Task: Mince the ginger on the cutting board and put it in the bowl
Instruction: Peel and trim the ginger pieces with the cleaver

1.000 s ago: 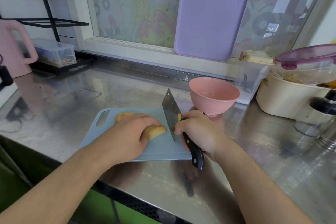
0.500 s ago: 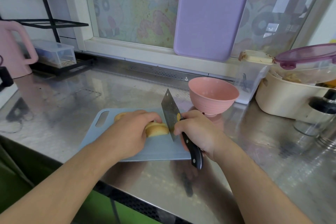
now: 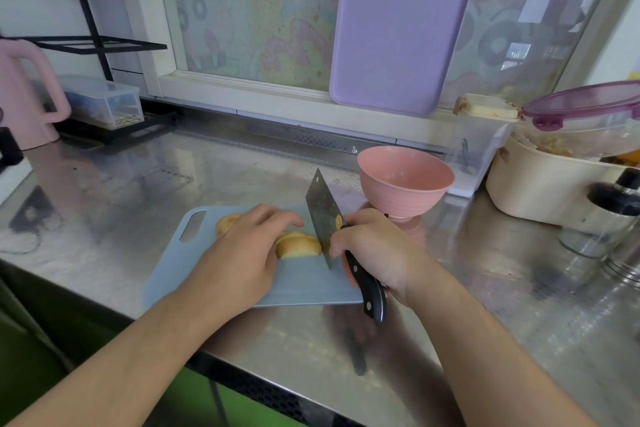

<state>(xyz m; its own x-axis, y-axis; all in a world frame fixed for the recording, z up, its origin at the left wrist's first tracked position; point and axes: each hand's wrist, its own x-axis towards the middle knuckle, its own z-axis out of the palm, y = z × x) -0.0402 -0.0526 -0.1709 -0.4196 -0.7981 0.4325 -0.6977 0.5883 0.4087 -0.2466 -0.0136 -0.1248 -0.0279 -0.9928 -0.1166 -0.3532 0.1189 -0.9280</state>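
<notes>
A piece of tan ginger (image 3: 298,245) lies on the blue-grey cutting board (image 3: 304,282) at the counter's front. My left hand (image 3: 242,258) covers most of it and holds it down with curled fingers; a bit of ginger shows past the hand at the far left (image 3: 227,222). My right hand (image 3: 375,248) grips the black handle of a cleaver (image 3: 323,215). Its blade stands on edge against the ginger's right end. A pink bowl (image 3: 405,180) stands just beyond the board, to the right of the blade.
The steel counter (image 3: 138,191) carries a cream pot (image 3: 547,191) under a purple-lidded container at right, a glass bottle (image 3: 606,215) at the right edge, and a clear box (image 3: 474,152) behind the bowl. A pink kettle (image 3: 24,97) and black rack stand at left.
The ginger has been slid right under my left hand toward the blade. The cleaver stays upright at the ginger's right end, barely shifted.
</notes>
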